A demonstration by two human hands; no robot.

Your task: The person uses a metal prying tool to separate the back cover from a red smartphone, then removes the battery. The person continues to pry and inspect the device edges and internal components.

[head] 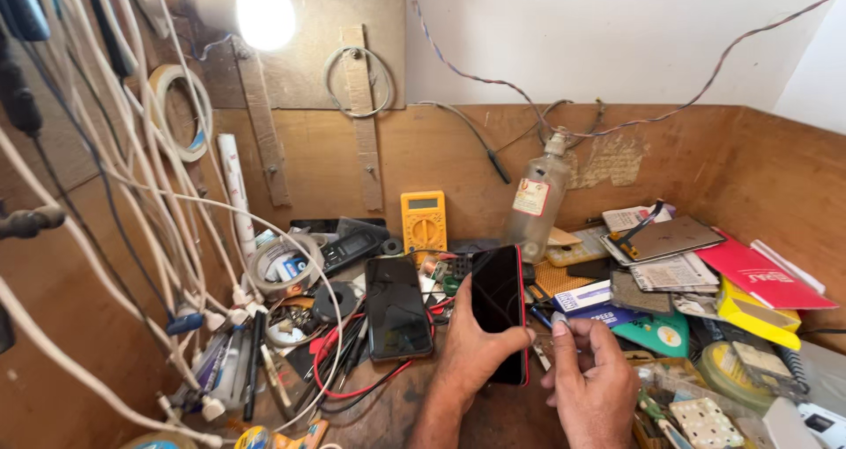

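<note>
The left hand holds a red-edged smartphone upright, screen dark and seemingly still closed. The right hand, just beside it, pinches a small pale pick near the phone's edge; prying looks barely begun.

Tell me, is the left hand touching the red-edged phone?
Touching. The head view shows the left hand wrapped around the red-edged phone, thumb on its dark screen.

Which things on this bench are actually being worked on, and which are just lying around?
In hand:
left hand holding red-edged phone
right hand, fingers at its edge

Lying about:
black phone
yellow meter
glass bottle
tape roll
</note>
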